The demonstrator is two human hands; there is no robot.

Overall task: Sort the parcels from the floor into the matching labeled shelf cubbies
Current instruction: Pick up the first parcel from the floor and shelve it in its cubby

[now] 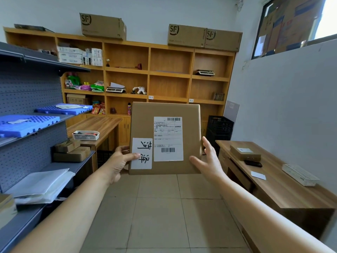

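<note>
A flat brown cardboard parcel (pixel 145 123) is held up at chest height in the middle of the view, its face toward me. It carries a white shipping label with barcodes and a white sticker with handwritten characters. My left hand (pixel 118 161) grips its left edge, thumb on the sticker. My right hand (pixel 209 159) lies against its right edge with straight fingers. Behind it stands the wooden cubby shelf (pixel 169 73), with small white labels (pixel 151 97) on the shelf edges.
A grey metal rack (pixel 36 125) with blue trays, plastic bags and small boxes lines the left. A wooden desk (pixel 284 189) with a small parcel and a phone stands on the right. A black crate (pixel 220 128) sits in the corner. Tiled floor lies ahead.
</note>
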